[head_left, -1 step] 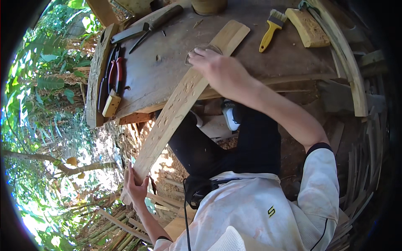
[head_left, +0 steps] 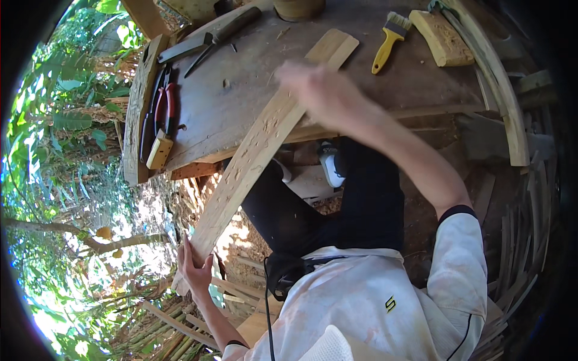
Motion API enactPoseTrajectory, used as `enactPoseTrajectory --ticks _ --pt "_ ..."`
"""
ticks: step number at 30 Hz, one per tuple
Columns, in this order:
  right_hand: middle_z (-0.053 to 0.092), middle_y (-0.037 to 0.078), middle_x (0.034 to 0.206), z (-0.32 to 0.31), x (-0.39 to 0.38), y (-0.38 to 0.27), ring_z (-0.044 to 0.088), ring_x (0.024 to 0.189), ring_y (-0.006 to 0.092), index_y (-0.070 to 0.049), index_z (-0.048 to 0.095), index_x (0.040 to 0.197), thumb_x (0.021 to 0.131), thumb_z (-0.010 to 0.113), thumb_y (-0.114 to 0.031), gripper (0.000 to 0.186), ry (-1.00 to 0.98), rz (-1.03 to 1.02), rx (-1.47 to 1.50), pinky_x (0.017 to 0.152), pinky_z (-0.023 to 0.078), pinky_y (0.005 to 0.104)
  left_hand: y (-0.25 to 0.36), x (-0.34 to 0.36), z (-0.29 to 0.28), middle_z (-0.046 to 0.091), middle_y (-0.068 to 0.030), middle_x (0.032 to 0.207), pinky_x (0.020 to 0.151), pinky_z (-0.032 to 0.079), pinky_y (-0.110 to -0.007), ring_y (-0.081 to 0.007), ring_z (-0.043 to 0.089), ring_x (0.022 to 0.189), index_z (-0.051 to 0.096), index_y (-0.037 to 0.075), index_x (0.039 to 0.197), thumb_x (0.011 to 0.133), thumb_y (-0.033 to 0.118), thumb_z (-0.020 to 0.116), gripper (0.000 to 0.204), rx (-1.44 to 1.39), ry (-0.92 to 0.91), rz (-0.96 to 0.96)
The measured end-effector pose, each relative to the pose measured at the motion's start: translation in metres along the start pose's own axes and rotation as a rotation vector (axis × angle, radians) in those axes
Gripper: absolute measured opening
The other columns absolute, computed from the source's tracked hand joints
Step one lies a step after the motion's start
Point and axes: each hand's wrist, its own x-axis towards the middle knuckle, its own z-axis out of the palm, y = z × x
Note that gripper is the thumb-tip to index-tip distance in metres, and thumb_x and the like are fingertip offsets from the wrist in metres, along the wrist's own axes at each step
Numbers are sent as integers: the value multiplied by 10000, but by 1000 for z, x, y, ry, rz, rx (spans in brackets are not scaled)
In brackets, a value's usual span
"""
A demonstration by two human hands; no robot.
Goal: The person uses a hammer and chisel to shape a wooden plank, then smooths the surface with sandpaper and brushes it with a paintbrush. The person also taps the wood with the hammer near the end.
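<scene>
A long pale wooden board (head_left: 253,153), pitted with small gouges along its face, slants from the worktable down to my lower left. Around its near end my left hand (head_left: 195,268) is closed, thumb on one side and fingers on the other. My right hand (head_left: 316,90) is over the upper part of the board, smeared by motion, so its fingers cannot be made out. Whether anything is under that palm does not show now. The board's far end lies on the brown tabletop (head_left: 241,102).
Red-handled pliers (head_left: 165,108), a small wooden block (head_left: 160,151) and dark-handled tools (head_left: 223,39) lie at the table's left. A yellow paintbrush (head_left: 390,45) and a curved wood piece (head_left: 442,39) are at the right. Wooden strips (head_left: 524,228) stand beyond my right arm.
My right hand has turned blurred and shifted slightly upward on the board. The thin round disc seen under its fingers earlier no longer shows clearly. My left hand and the board hold still.
</scene>
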Motion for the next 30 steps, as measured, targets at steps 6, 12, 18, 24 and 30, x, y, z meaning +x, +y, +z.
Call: enactPoseTrajectory --ticks 6,12,18,24,30 --pt "682 156 957 -1 -27 4 709 939 337 -49 672 976 857 594 59 179 142 -1 -38 787 607 421 -13 -1 -1 636 -179 1039 875 487 -489 -387 609 958 523 67 1491 619 123 854 935 148 39 147" --pt "682 172 936 -31 -33 -7 701 915 324 -27 670 912 869 598 2 89 44 101 -79 769 615 426 -21 -5 -26 639 -190 947 788 490 -479 -387 610 840 596 28 1412 749 258 784 726 68 -128 53" --pt "698 179 910 -1 -34 -57 712 826 303 8 688 940 919 646 -92 111 322 -254 229 739 607 393 18 13 -52 694 -203 850 665 505 -402 -249 646 714 704 -74 1161 1001 551 499 677 -179 -339 -92" --pt "647 97 867 29 -36 -117 665 850 233 -46 661 887 883 612 -45 49 420 -355 273 719 594 372 42 33 -63 712 -94 754 652 478 -334 -165 631 706 733 -70 956 1039 578 428 721 -490 -629 -294" --pt "672 109 940 14 -17 -77 680 915 249 -42 658 946 906 626 -77 62 338 -188 195 774 600 372 59 23 -57 692 -147 800 679 483 -336 -206 616 709 670 -97 1135 1090 503 366 674 -817 -600 -446"
